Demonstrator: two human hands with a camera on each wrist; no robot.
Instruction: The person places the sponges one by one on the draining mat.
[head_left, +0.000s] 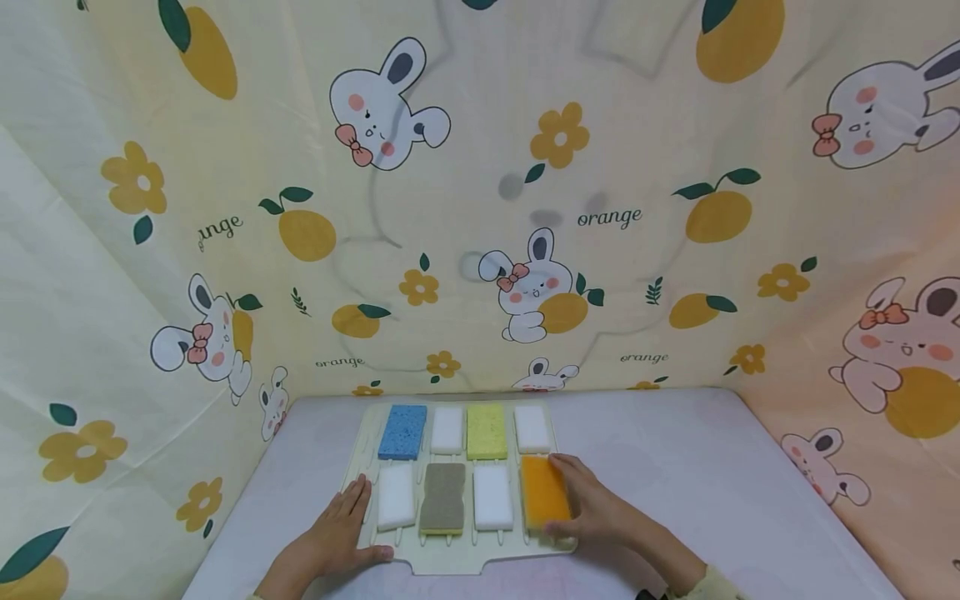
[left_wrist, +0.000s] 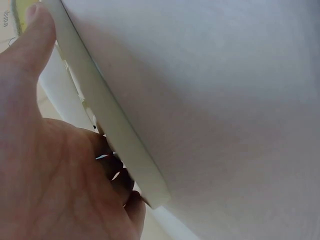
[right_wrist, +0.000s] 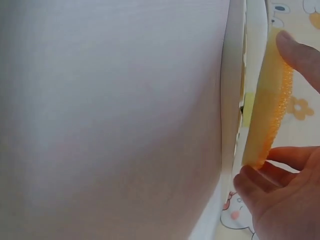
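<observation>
An orange sponge [head_left: 545, 493] with a pale yellow layer is at the front right of the cream tray [head_left: 450, 552]. My right hand [head_left: 597, 504] pinches this sponge between thumb and fingers at its opposite ends. In the right wrist view, the orange sponge [right_wrist: 269, 105] stands edge-on beside the tray's rim; whether it touches the tray I cannot tell. My left hand [head_left: 330, 533] rests on the tray's left front corner with fairly straight fingers. Beside it on the tray are a white sponge [head_left: 396, 497] and a grey-topped sponge [head_left: 443, 498].
A blue sponge [head_left: 402, 432], a yellow sponge [head_left: 487, 432] and white sponges fill the tray's back row. Another white sponge [head_left: 492, 497] lies left of the orange one. The white table [head_left: 660, 450] ends at a printed curtain [head_left: 465, 192] behind and on both sides.
</observation>
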